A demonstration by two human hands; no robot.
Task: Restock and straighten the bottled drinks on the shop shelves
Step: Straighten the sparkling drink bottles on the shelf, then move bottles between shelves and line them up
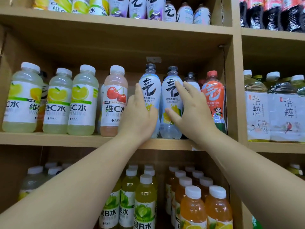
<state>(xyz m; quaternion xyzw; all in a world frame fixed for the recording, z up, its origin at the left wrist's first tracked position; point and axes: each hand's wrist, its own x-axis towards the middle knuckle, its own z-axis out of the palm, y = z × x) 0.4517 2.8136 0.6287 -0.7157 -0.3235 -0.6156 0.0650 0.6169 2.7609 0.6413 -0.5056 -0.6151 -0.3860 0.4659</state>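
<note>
Left hand point(140, 116): fingers point(138, 91) straight, flat on the left sparkling-water bottle point(151, 90). Right hand point(192, 111): fingers spread wide on the neighbour bottle point(170, 96); neither grips. We judge the vitamin bottles point(57, 103) left of the fingers faced; the orange bottle point(213, 100) right of them pending.

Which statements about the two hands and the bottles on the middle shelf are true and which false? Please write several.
1. The left hand rests on a pale blue plastic bottle with a black brush character. True.
2. The right hand grips the orange plastic bottle with a red cap. False: its straight fingers lie on the second pale blue bottle, left of the orange one.
3. The pink plastic bottle with a cherry label has a white cap. True.
4. Both pale blue bottles lie on their sides. False: they stand upright.
</note>
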